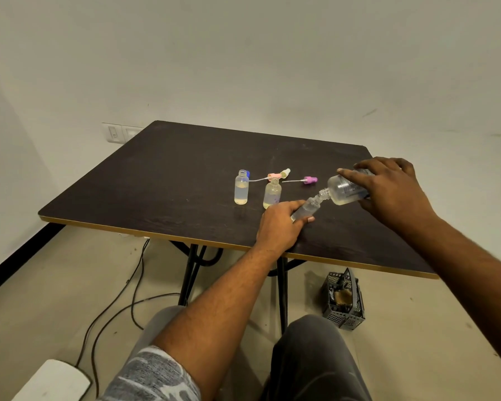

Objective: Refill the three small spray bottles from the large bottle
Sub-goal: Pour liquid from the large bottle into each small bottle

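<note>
My left hand (281, 224) grips a small clear bottle (308, 208), tilted with its open neck up to the right. My right hand (388, 189) holds the large clear bottle (344, 189) tipped on its side, its mouth touching the small bottle's neck. Two other small bottles stand uncapped on the dark table (156, 183): one at the left (241, 188) and one beside my left hand (272, 193), each with some pale liquid. Behind them lie a pink spray head (274, 176) and a purple spray head (310, 180), each with a dip tube.
A blue cap (247, 174) shows behind the left bottle and a whitish cap (285, 172) lies by the pink head. Under the table are black legs, cables (133, 296) and a dark plastic basket (344, 302) on the floor. A wall socket (115, 133) sits behind the table's far-left corner.
</note>
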